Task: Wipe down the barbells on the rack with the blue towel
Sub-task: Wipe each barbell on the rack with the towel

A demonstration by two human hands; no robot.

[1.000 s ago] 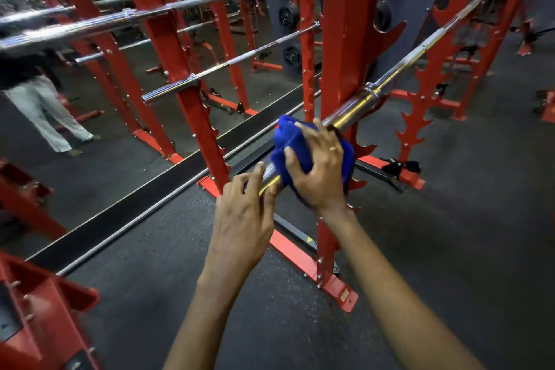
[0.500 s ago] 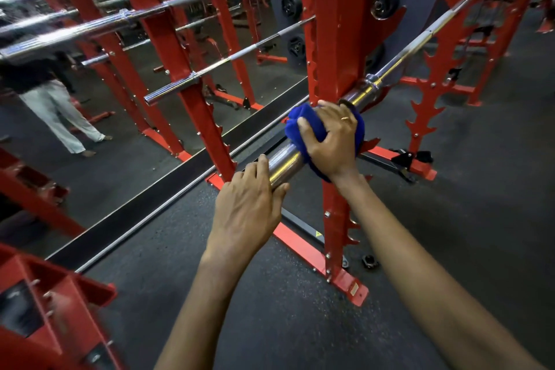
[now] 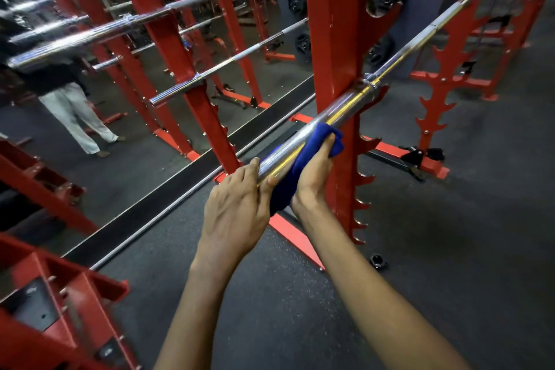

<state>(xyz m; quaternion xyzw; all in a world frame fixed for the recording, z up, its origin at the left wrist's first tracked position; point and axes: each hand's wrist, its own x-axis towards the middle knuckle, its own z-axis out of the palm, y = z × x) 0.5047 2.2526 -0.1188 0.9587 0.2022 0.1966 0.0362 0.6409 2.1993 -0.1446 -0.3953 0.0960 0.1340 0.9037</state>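
Observation:
A chrome barbell point(image 3: 345, 106) lies across the red rack point(image 3: 329, 39), its thick sleeve pointing toward me. My left hand point(image 3: 237, 204) grips the near end of the sleeve, fingers over the top and thumb alongside. My right hand point(image 3: 315, 173) holds the blue towel point(image 3: 295, 171) from below and presses it against the underside of the sleeve, right next to my left hand. The towel's far end sticks out past my fingers. The thin shaft point(image 3: 444, 13) runs up to the right, past the upright.
A wall mirror point(image 3: 120, 93) on the left reflects the rack, several barbells and a person in white trousers. Red notched uprights point(image 3: 435, 105) stand on the right. A small black collar point(image 3: 377, 260) lies on the dark rubber floor near the rack's foot. Another red frame point(image 3: 45, 294) is at lower left.
My right hand has swung the towel from the top of the sleeve to its underside and slid it back toward my left hand. My left hand stays on the sleeve end.

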